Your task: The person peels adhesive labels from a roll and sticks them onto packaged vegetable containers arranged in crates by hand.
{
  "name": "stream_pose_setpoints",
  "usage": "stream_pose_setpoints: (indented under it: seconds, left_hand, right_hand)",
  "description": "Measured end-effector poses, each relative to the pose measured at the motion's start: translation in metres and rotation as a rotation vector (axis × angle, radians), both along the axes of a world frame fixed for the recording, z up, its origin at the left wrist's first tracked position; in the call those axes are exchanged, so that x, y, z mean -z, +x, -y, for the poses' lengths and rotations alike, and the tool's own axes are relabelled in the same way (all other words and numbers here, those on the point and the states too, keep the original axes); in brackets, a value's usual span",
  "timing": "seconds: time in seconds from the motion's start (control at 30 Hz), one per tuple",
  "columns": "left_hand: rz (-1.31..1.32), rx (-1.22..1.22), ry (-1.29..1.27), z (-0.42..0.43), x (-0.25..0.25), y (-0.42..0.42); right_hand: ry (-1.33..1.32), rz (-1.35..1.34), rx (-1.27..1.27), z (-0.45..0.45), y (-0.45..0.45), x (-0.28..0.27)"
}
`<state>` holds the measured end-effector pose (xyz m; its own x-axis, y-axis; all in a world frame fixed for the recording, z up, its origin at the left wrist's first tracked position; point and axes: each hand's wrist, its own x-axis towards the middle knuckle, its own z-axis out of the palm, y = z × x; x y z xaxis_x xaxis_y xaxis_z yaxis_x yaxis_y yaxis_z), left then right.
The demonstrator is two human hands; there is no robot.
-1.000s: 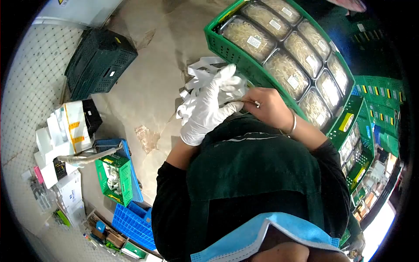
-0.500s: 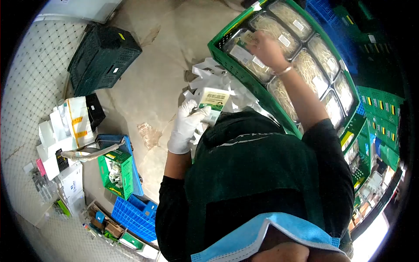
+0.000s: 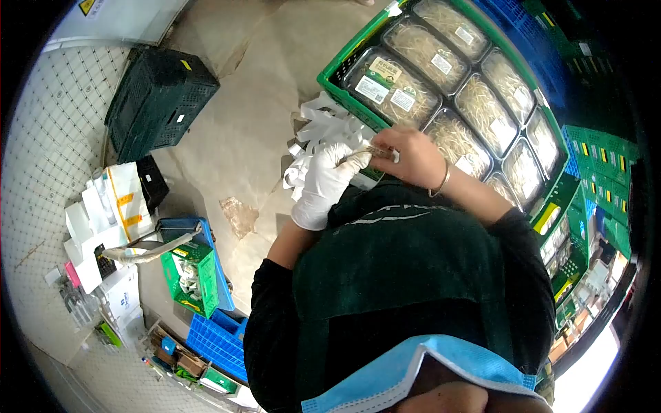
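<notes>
My left hand (image 3: 325, 187), in a white glove, is closed on a stack of printed labels (image 3: 372, 151), now seen nearly edge-on. My right hand (image 3: 416, 157), bare with a bracelet at the wrist, pinches at the stack's other end; the fingers partly hide what they grip. Beside both hands stands a green crate (image 3: 335, 86) filled with clear-lidded trays of pale sprouts or noodles. The nearest corner tray (image 3: 421, 103) bears a green and cream label (image 3: 383, 71) and white stickers. On the other trays I see only white stickers.
Crumpled white paper strips (image 3: 323, 127) lie on the floor by the crate. Dark crates (image 3: 162, 103) stand at the left wall. A small green crate (image 3: 189, 275) and a blue crate (image 3: 219, 337) sit lower left. More green crates (image 3: 599, 165) are stacked at right.
My right hand has moved from the corner tray back to the labels in my left hand. The tray's cream and green label is now uncovered. The label stack has tipped to nearly edge-on.
</notes>
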<state>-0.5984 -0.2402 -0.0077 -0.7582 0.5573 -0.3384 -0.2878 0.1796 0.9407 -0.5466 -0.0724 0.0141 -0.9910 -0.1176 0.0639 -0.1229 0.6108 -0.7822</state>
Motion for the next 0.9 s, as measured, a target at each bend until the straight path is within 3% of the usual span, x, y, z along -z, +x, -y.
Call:
stream_pose_setpoints:
  seconds: [0.1, 0.13, 0.17, 0.2, 0.27, 0.3, 0.33, 0.37, 0.43, 0.5, 0.57, 0.6, 0.63, 0.67, 0.7, 0.73, 0.77, 0.8, 0.83, 0.87, 0.9]
  left_hand:
    - [0.028, -0.055, -0.030, -0.007, -0.007, 0.000]
    - [-0.098, 0.111, -0.170, 0.003, 0.002, -0.008]
    - [-0.243, 0.158, -0.164, 0.011, 0.010, -0.012]
    - [-0.103, 0.079, -0.097, 0.008, -0.007, -0.014]
    - [0.214, -0.055, -0.063, 0.011, -0.028, -0.020]
    - [0.203, -0.129, 0.017, 0.013, -0.023, -0.023]
    - [0.242, -0.157, -0.009, 0.016, -0.023, -0.024]
    - [0.279, -0.185, -0.036, 0.018, -0.024, -0.024]
    - [0.244, -0.198, -0.001, 0.017, -0.023, -0.022]
    - [0.211, -0.206, 0.033, 0.021, -0.017, -0.020]
    - [0.197, -0.135, 0.055, 0.028, -0.002, -0.019]
    - [0.216, -0.184, 0.110, 0.019, -0.006, -0.017]
    - [0.214, -0.180, 0.114, 0.015, -0.003, -0.015]
    - [0.215, -0.181, 0.144, 0.011, 0.001, -0.013]
    - [0.217, -0.179, 0.174, 0.010, 0.005, -0.011]
    - [0.172, -0.026, 0.125, 0.014, 0.008, -0.016]
    - [0.169, -0.018, 0.128, 0.015, 0.013, -0.019]
    - [0.038, 0.103, 0.039, 0.015, 0.020, -0.023]
    - [-0.095, 0.224, -0.051, 0.005, 0.005, -0.027]
    - [0.168, 0.081, 0.109, -0.011, -0.011, -0.021]
    - [0.166, 0.091, 0.108, -0.019, -0.014, -0.016]
  right_hand:
    - [-0.084, -0.107, 0.030, -0.009, -0.003, 0.001]
    - [-0.107, -0.198, 0.045, -0.018, -0.006, 0.002]
    - [0.058, -0.275, 0.118, -0.040, -0.016, 0.003]
    - [0.089, -0.066, 0.284, -0.065, -0.030, -0.005]
    - [0.115, -0.064, 0.375, -0.122, -0.069, 0.005]
    - [0.343, -0.103, 0.465, -0.142, -0.087, 0.021]
    - [0.468, 0.045, 0.510, -0.151, -0.098, 0.031]
    - [0.463, 0.043, 0.505, -0.154, -0.107, 0.047]
    - [0.944, 0.051, 0.521, -0.153, -0.115, 0.083]
    - [0.919, 0.098, 0.511, -0.151, -0.110, 0.093]
    - [0.953, -0.150, 0.656, -0.135, -0.093, 0.072]
    - [0.875, -0.130, 0.652, -0.120, -0.083, 0.059]
    - [0.539, 0.200, 0.497, -0.103, -0.073, 0.037]
    - [-0.032, 0.106, 0.260, -0.089, -0.054, 0.044]
    - [-0.336, 0.222, -0.049, -0.072, -0.037, 0.019]
    - [-0.261, 0.117, -0.110, -0.055, -0.026, 0.006]
    - [-0.186, 0.210, -0.034, -0.044, -0.020, -0.015]
    - [-0.171, -0.026, -0.003, -0.039, -0.015, -0.002]
    - [-0.164, -0.038, -0.017, -0.036, -0.011, 0.002]
    - [-0.178, -0.051, -0.047, -0.034, -0.008, 0.001]
    - [-0.193, -0.063, -0.075, -0.032, -0.005, -0.001]
